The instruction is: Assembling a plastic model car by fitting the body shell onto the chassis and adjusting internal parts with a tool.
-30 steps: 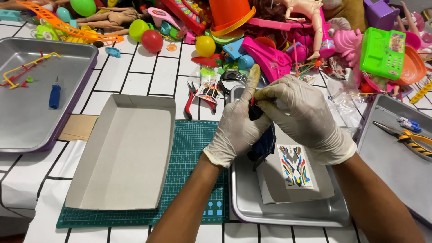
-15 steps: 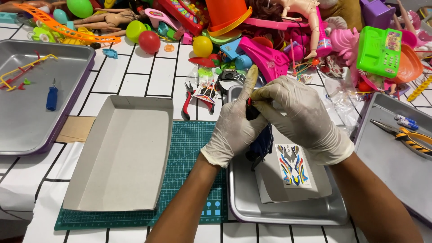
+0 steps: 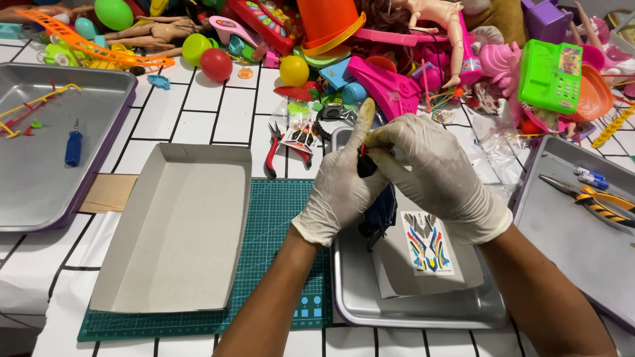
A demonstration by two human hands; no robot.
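Right under the hands, a white sticker sheet (image 3: pixel 427 242) with bright blue, yellow and red shapes lies on a grey card, inside a shallow silver metal tray (image 3: pixel 370 305). Just above the left hand sits a small clear packet with a colourful printed card (image 3: pixel 299 135), next to red-handled pliers (image 3: pixel 272 147).

Both hands wear thin, pale latex gloves. The left hand (image 3: pixel 340 192) is curled shut around a small dark toy part (image 3: pixel 366 165), thumb sticking straight up. The right hand (image 3: pixel 433 173) closes over from the other side, fingertips pinching the same part at its red tip. A dark blue piece (image 3: pixel 381 213) hangs below the hands, over the tray.

To the left of the left hand an open, shallow grey cardboard box (image 3: pixel 175 231) rests on a green gridded cutting mat (image 3: pixel 281 225). Beyond the hands, a jumble of glossy plastic toys (image 3: pixel 370 53) covers the white tiled table (image 3: pixel 218 112).
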